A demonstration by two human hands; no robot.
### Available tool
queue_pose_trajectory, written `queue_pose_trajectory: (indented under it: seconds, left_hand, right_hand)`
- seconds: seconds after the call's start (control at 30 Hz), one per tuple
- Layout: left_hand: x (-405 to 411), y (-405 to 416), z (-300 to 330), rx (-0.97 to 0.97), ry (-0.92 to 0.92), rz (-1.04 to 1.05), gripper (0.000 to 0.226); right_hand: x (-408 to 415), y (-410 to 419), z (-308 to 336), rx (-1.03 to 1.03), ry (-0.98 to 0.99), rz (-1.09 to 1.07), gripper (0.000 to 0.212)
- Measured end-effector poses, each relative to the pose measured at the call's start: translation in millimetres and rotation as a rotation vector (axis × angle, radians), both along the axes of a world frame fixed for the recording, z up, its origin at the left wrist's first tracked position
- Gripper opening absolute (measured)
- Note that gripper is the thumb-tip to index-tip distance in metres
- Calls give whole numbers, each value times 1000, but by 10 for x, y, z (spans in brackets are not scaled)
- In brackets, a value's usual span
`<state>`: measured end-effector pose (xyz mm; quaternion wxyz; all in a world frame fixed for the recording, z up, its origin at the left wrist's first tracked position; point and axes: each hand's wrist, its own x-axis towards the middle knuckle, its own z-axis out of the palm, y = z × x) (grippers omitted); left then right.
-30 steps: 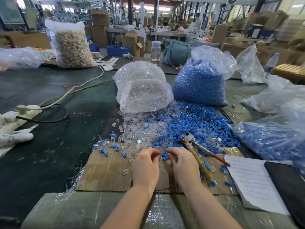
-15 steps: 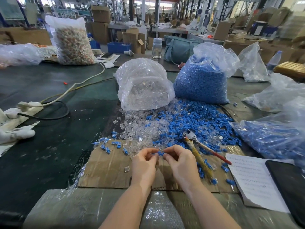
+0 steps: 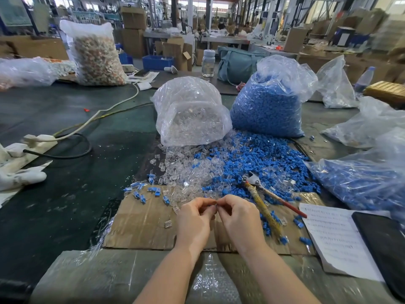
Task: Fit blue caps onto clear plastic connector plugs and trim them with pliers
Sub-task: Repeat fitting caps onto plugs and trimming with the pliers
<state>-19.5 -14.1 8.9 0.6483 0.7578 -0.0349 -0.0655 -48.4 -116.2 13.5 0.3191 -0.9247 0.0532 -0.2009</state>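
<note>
Head view has your left hand (image 3: 194, 218) and right hand (image 3: 237, 216) meeting fingertip to fingertip above the cardboard sheet (image 3: 140, 227), both with fingers curled in a pinch around a small piece held between them. That piece is almost wholly hidden by your fingers, so you cannot tell from here whether it is a cap, a plug or the two joined.

Just beyond your hands lies the loose heap of clear plugs (image 3: 186, 170), spilling from the mouth of the clear bag (image 3: 190, 113). To its right spreads the heap of blue caps (image 3: 258, 163), in front of the tall bag of blue caps (image 3: 267, 106). A few assembled capped plugs (image 3: 140, 191) lie scattered at the far left edge of the cardboard, apart from your hands.

Your pliers (image 3: 263, 200) rest on the surface just right of your right hand, jaws toward the blue heap, one handle yellowish and one red, untouched by either hand. A printed paper sheet (image 3: 335, 238) lies to the right of the cardboard, with a dark flat object (image 3: 383, 244) overlapping it. Another bag holding blue pieces (image 3: 361, 178) sits at the far right.
</note>
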Motion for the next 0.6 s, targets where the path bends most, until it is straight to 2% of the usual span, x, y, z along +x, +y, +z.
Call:
queue_pose_trajectory:
  seconds: [0.1,0.23,0.6]
  left_hand:
    - [2,6,28,-21,28,6,17]
    - [2,7,74,-110,100,34,15]
    - [5,-9,35,-115,97,14,17]
  right_hand:
    - [-4,-41,-5,59,9,35,14]
    - [-9,-110,5,144,38,66,29]
    - [-16,-167,24,144,-32,122,21]
